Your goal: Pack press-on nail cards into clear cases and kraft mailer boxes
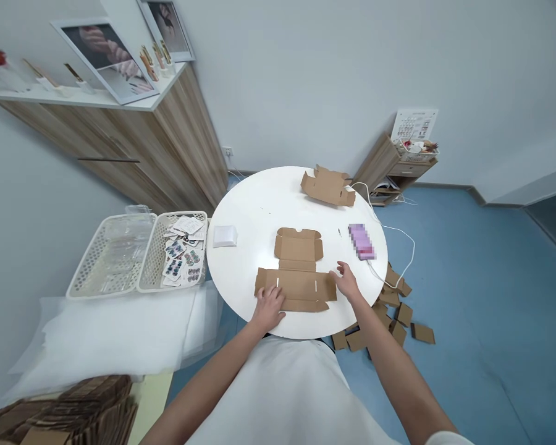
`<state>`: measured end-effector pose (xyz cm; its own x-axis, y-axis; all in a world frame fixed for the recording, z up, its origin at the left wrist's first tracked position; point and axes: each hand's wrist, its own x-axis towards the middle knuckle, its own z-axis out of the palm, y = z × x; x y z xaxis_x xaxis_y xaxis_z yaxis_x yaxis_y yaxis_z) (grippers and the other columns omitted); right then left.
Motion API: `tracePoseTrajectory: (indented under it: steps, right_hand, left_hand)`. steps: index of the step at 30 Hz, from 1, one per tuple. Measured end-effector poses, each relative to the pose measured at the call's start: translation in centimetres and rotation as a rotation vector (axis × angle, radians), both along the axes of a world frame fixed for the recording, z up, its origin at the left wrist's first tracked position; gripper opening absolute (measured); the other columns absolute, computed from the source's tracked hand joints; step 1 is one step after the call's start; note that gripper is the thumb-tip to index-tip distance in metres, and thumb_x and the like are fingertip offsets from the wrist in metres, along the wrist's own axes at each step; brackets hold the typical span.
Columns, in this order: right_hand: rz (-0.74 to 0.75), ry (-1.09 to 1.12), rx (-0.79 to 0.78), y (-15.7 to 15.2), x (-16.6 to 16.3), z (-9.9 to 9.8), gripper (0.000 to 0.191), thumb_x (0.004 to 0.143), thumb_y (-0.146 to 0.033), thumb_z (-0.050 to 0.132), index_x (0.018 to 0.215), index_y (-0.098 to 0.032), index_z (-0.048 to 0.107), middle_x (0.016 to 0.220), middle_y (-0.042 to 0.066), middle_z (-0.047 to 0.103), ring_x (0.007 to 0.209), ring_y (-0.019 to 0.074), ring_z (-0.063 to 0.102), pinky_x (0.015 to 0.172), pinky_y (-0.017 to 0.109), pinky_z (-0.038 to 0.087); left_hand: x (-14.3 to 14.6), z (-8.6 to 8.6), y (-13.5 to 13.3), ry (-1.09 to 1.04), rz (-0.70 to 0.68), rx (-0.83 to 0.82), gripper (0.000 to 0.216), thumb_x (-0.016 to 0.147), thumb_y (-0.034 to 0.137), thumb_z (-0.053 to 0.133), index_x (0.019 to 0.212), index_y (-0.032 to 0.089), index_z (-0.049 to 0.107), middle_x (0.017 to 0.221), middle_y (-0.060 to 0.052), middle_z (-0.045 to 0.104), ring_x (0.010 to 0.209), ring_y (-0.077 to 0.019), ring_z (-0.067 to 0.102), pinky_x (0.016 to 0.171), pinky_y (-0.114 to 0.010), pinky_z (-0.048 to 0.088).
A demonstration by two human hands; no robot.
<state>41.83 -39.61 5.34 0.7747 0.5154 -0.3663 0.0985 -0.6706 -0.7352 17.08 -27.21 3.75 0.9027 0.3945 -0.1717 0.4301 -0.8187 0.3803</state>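
Observation:
An unfolded brown cardboard box blank lies flat near the front edge of the round white table, its lid part pointing away from me. My left hand rests on the blank's left front portion, fingers laid out over the cardboard. At the blank's right flap is my right hand, thumb by the flap's edge and fingers apart from it. Another partly folded cardboard box stands at the table's far right. A small white packet sits on the left side.
A blurred purple item and a white cable are at the table's right. Folded boxes lie on the floor there. To the left stand a basket of printed cards, a basket of clear plastic and stacked cardboard.

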Motion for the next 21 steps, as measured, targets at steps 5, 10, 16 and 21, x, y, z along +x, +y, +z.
tracePoseTrajectory:
  steps: [5, 10, 16, 21]
  right_hand:
    - [0.036, 0.175, -0.017, 3.0, 2.4, -0.9, 0.070, 0.065, -0.044, 0.059, 0.126, -0.019, 0.034, 0.123, 0.012, 0.046, 0.111, 0.0217, 0.045, 0.088, 0.033, 0.039]
    - [0.029, 0.262, 0.037, 6.2, 3.6, -1.6, 0.072, 0.064, -0.043, 0.062, 0.126, -0.018, 0.034, 0.123, 0.013, 0.047, 0.105, 0.0210, 0.051, 0.087, 0.032, 0.041]
    - [-0.029, 0.391, 0.139, 8.6, 3.9, -1.8, 0.060, 0.067, -0.033, 0.062, 0.120, -0.017, 0.038, 0.106, 0.011, 0.060, 0.087, 0.0174, 0.060, 0.075, 0.028, 0.047]
    - [-0.025, 0.543, 0.175, 9.5, 3.7, -2.4, 0.025, 0.073, -0.025, 0.055, 0.096, -0.017, 0.052, 0.089, 0.007, 0.065, 0.066, 0.0131, 0.061, 0.060, 0.024, 0.048]
  left_hand:
    - [0.5, -0.9, -0.2, 0.024, 0.011, 0.036, 0.036, 0.074, 0.027, 0.053, 0.109, 0.022, 0.048, 0.125, -0.010, 0.044, 0.121, -0.0261, 0.031, 0.097, -0.047, 0.019]
    - [0.6, -1.2, -0.4, 0.017, 0.002, 0.067, 0.031, 0.078, 0.024, 0.046, 0.109, 0.023, 0.049, 0.126, -0.009, 0.043, 0.122, -0.0250, 0.031, 0.096, -0.046, 0.021]
    - [1.1, -1.2, -0.4, 0.034, 0.015, 0.106, 0.034, 0.075, 0.009, 0.042, 0.105, 0.022, 0.050, 0.122, -0.009, 0.046, 0.118, -0.0237, 0.035, 0.096, -0.047, 0.022]
    - [1.5, -1.0, -0.2, 0.058, 0.027, 0.113, 0.032, 0.074, 0.008, 0.042, 0.101, 0.022, 0.051, 0.116, -0.008, 0.049, 0.113, -0.0233, 0.039, 0.096, -0.048, 0.020]
